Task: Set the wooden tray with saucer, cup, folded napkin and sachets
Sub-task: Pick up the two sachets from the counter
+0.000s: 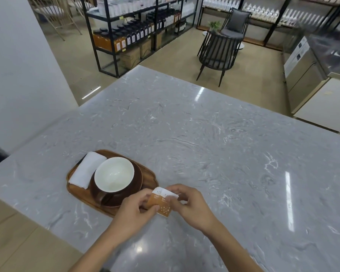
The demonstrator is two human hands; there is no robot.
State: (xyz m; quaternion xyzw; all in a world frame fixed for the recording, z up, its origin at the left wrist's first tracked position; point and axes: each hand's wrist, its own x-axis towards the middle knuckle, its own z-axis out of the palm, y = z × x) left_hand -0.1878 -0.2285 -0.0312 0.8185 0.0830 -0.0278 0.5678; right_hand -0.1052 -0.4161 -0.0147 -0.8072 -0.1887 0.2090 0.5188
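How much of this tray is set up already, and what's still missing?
Done: the saucer, with the cup on it, and the folded napkin sit on the tray. In hand: both the left hand and the right hand hold the sachets just beside it. Left: laying them on the tray.

We see a bright, evenly lit scene where overhead lights leave white glare streaks on the glossy desk [204, 134], shadows stay soft, wide-angle distortion bends the edges, and the far shelves [137, 22] look slightly blurred.
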